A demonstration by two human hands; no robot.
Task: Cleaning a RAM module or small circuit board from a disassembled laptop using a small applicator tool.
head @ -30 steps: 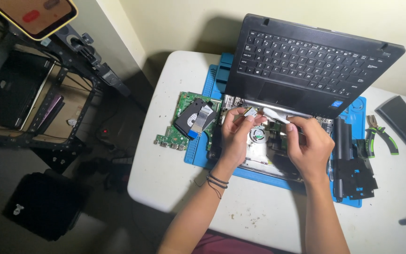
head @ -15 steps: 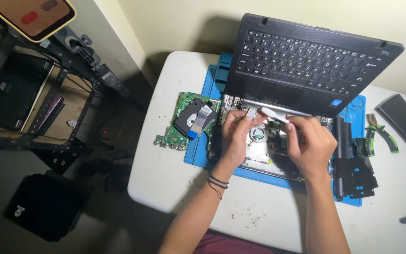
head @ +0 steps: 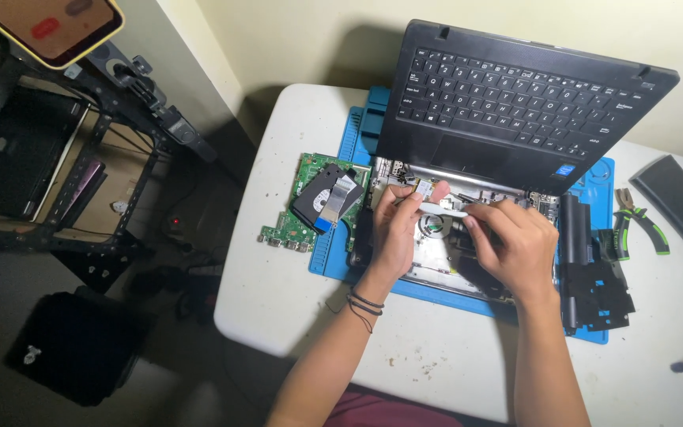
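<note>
An opened laptop lies on a blue work mat (head: 355,146), its black keyboard panel (head: 515,95) tilted up at the back and its bare base (head: 444,257) under my hands. My left hand (head: 395,233) pinches a small green card (head: 423,188) at the base's upper edge. My right hand (head: 511,247) is closed on a thin dark tool (head: 462,198) that points at the card. A white strip (head: 444,209) runs between the two hands. My hands hide much of the base.
A green circuit board (head: 288,221) with a black drive and ribbon (head: 327,194) lies left of the mat. On the right are a black battery bar (head: 575,237), green-handled pliers (head: 643,223) and a black slab (head: 677,204). The white table (head: 294,308) ends at left beside a black stand (head: 132,87).
Both hands stay over the laptop base. My right hand has shifted a little left toward the left hand, and the white strip sits lower between them.
</note>
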